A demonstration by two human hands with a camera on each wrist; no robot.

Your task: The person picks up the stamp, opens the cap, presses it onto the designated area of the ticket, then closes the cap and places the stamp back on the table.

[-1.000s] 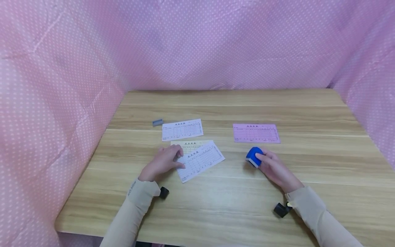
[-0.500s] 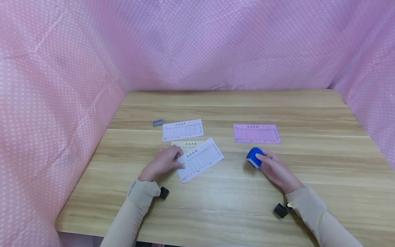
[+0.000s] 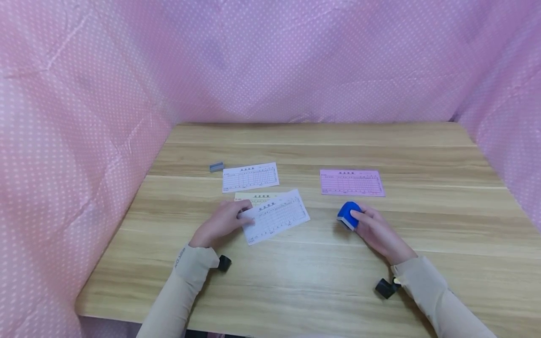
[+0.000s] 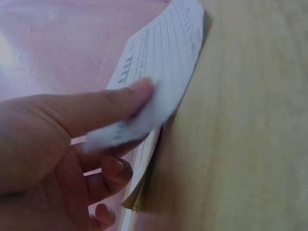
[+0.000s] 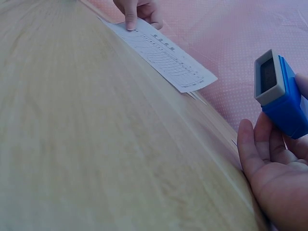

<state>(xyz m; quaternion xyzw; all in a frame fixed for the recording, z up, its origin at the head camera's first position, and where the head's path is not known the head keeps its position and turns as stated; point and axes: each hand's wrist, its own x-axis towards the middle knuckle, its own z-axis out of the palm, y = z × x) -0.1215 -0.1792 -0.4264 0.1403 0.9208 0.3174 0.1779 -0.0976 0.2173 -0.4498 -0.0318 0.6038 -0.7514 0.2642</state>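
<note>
Between thumb and fingers, my left hand (image 3: 221, 220) pinches the left end of a white printed receipt form (image 3: 279, 218). The form slants over a cream-yellow form (image 3: 249, 197) and hides most of it. In the left wrist view the white form (image 4: 166, 62) bends up off the sheets below, with the thumb on top. My right hand (image 3: 378, 232) holds a blue self-inking stamp (image 3: 348, 213) over the table, to the right of the white form. Seen from the right wrist, the stamp (image 5: 286, 103) shows a dark face in a pale grey frame.
A second white form (image 3: 250, 178) lies behind the left hand, a small grey-blue block (image 3: 216, 167) by its far left corner. Beyond the stamp lies a pink form (image 3: 352, 183). The wooden table (image 3: 296, 295) is enclosed by a pink dotted curtain (image 3: 296, 61).
The white form in my left hand has lifted and turned slightly, its near edge rising from the table. My right hand and the stamp stay almost in place.
</note>
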